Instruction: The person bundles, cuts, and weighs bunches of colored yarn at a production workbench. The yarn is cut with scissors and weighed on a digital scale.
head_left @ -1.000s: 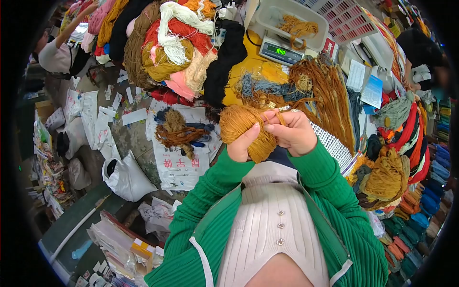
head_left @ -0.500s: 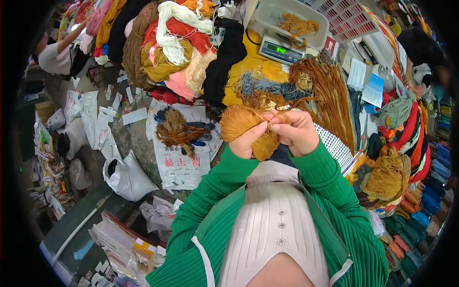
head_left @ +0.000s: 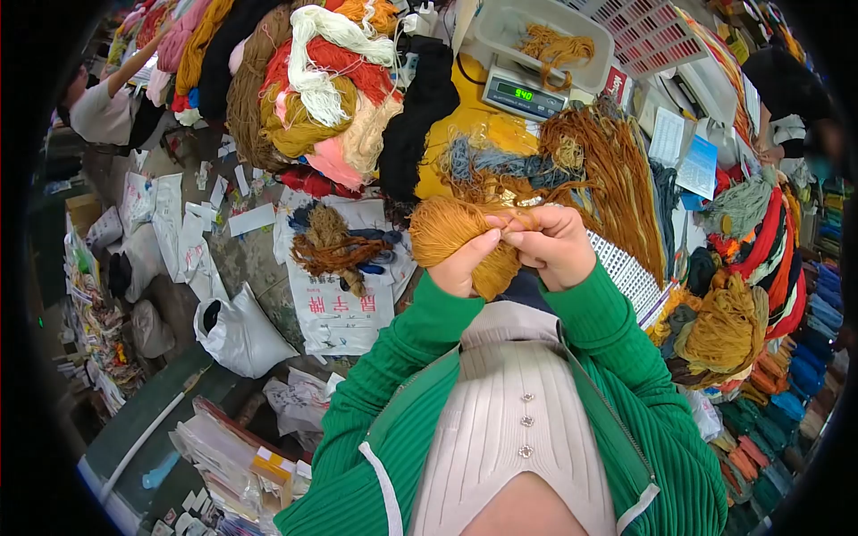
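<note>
A golden-brown yarn skein (head_left: 447, 234) hangs in front of my chest, bunched around my left hand (head_left: 467, 259). The left thumb and fingers are closed on it. My right hand (head_left: 556, 248) pinches yarn strands at the skein's right side, its fingertips close to the left thumb. Just beyond the hands lie loose brown and rust yarn strands (head_left: 617, 188) and a grey-blue yarn bundle (head_left: 500, 161). The strand ends between the fingertips are too small to make out.
A digital scale (head_left: 523, 94) bearing a plastic tub (head_left: 487, 36) with orange yarn stands ahead. Piled skeins (head_left: 335, 67) lie front left, and more yarn (head_left: 724, 330) on the right. A white sack (head_left: 246, 332) sits on the floor. One person (head_left: 103, 107) is at far left, another (head_left: 786, 85) at right.
Both hands stay at almost the same spot on the skein. The right fingers have shifted slightly at the strands.
</note>
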Motion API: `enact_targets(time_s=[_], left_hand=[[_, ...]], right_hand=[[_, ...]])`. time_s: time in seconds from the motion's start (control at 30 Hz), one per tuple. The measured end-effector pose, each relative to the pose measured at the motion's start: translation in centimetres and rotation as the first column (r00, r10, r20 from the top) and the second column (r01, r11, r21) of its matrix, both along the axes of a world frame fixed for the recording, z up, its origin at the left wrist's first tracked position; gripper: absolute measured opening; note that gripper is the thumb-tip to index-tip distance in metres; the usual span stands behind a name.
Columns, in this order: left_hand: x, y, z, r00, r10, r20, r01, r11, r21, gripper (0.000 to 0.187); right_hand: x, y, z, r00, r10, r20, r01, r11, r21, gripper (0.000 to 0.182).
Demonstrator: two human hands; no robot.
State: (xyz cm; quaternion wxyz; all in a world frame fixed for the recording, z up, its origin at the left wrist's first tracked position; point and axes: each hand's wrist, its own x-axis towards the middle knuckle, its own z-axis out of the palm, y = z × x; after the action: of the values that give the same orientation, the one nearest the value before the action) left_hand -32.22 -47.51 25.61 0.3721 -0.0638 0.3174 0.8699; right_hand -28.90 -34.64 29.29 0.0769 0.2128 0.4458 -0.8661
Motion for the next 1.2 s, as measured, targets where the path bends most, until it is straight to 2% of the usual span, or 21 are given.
enact_targets(time_s=[0.17,0.23,0.27,0.37,0.4,0.43,0.47,0.53,0.57,0.63,0.67,0.7,0.73,0.77,0.83,0.93,1.0,1.1,1.13,1.17,1.2], left_hand=[[-0.2,0.1,-0.6,0.995,0.026,-0.098,-0.023,0.999,0.024,0.015],[-0.4,0.1,-0.6,0.994,-0.010,-0.110,0.007,1.000,-0.031,0.014],[-0.5,0.0,-0.6,0.993,-0.029,-0.116,0.023,0.998,-0.057,0.014],[-1.5,-0.5,-0.8,0.987,-0.141,0.072,0.129,0.981,0.144,0.019],[-1.9,-0.6,-0.5,0.974,-0.200,0.103,0.194,0.978,0.071,0.021],[-2.3,-1.1,-0.9,0.979,-0.184,0.091,0.153,0.949,0.276,0.021],[-2.9,-2.1,-2.0,0.982,-0.169,0.084,0.110,0.876,0.470,0.023],[-5.5,-7.0,-6.9,0.964,-0.194,0.181,0.008,0.703,0.711,0.026],[-5.8,-8.8,-6.5,0.912,-0.066,0.404,-0.268,0.648,0.713,0.024],[-6.6,-16.2,-12.1,0.886,0.171,0.430,-0.414,0.710,0.570,0.024],[-6.6,-19.7,-14.1,0.912,0.052,0.407,-0.323,0.703,0.634,0.026],[-5.5,-25.1,-19.2,0.822,0.139,0.552,-0.514,0.597,0.616,0.029],[-3.8,-27.1,-18.5,0.737,0.190,0.648,-0.621,0.568,0.540,0.030],[-1.8,-30.3,-19.6,0.693,0.417,0.588,-0.656,0.704,0.273,0.031],[1.5,-34.6,-21.1,0.528,0.693,0.491,-0.752,0.650,-0.109,0.031],[5.0,-34.7,-22.7,0.620,0.754,0.216,-0.688,0.655,-0.313,0.030],[6.8,-33.5,-24.2,0.619,0.743,0.257,-0.664,0.669,-0.335,0.030],[7.6,-31.3,-23.9,0.522,0.747,0.411,-0.639,0.662,-0.390,0.022],[7.4,-30.9,-23.5,0.509,0.737,0.445,-0.637,0.670,-0.382,0.019],[7.3,-30.4,-23.0,0.494,0.726,0.479,-0.635,0.677,-0.371,0.017],[6.9,-29.8,-21.9,0.514,0.727,0.455,-0.621,0.682,-0.387,0.014]], right_hand=[[-0.1,0.7,-0.4,1.000,0.008,0.016,-0.005,0.988,-0.155,0.008],[0.0,0.7,-1.2,1.000,-0.001,-0.018,-0.002,0.987,-0.162,0.008],[0.0,0.8,-1.2,1.000,0.024,-0.003,-0.024,0.969,-0.245,0.007],[0.0,1.5,-1.0,0.993,0.119,-0.001,-0.106,0.878,-0.466,0.003],[0.2,1.8,-0.8,0.987,0.161,-0.022,-0.148,0.835,-0.530,0.003],[0.2,2.3,-0.7,0.979,0.200,-0.046,-0.188,0.786,-0.589,0.002],[0.4,3.5,-0.6,0.977,0.207,-0.054,-0.204,0.826,-0.526,0.001],[0.7,7.3,-0.5,0.994,0.106,0.031,-0.096,0.967,-0.237,0.006],[0.7,9.6,-0.1,0.995,0.029,0.099,-0.019,0.994,-0.107,0.010],[1.1,15.1,-1.6,0.903,-0.283,0.324,0.309,0.951,-0.031,0.006],[2.0,19.6,-4.0,0.902,-0.325,0.285,0.332,0.943,0.024,0.006],[2.7,23.7,-4.8,0.819,-0.463,0.338,0.415,0.886,0.209,0.012],[4.4,30.2,-7.5,0.757,-0.594,0.273,0.580,0.803,0.140,0.012],[5.7,33.3,-6.6,0.752,-0.652,0.097,0.610,0.744,0.273,0.010],[5.5,37.6,-4.4,0.644,-0.765,0.012,0.742,0.629,0.234,0.011],[1.0,30.9,-0.2,0.910,-0.398,0.112,0.297,0.818,0.492,0.014],[-2.3,25.3,2.0,0.974,-0.145,0.172,0.052,0.890,0.454,0.015],[-7.1,20.5,8.6,0.989,-0.099,-0.112,0.145,0.802,0.579,0.020],[-8.3,22.7,10.3,0.983,0.066,-0.171,0.050,0.801,0.597,0.023],[-9.5,23.9,12.0,0.963,0.051,-0.263,0.115,0.808,0.578,0.022],[-10.9,27.1,12.2,0.948,-0.083,-0.308,0.249,0.796,0.551,0.021]])
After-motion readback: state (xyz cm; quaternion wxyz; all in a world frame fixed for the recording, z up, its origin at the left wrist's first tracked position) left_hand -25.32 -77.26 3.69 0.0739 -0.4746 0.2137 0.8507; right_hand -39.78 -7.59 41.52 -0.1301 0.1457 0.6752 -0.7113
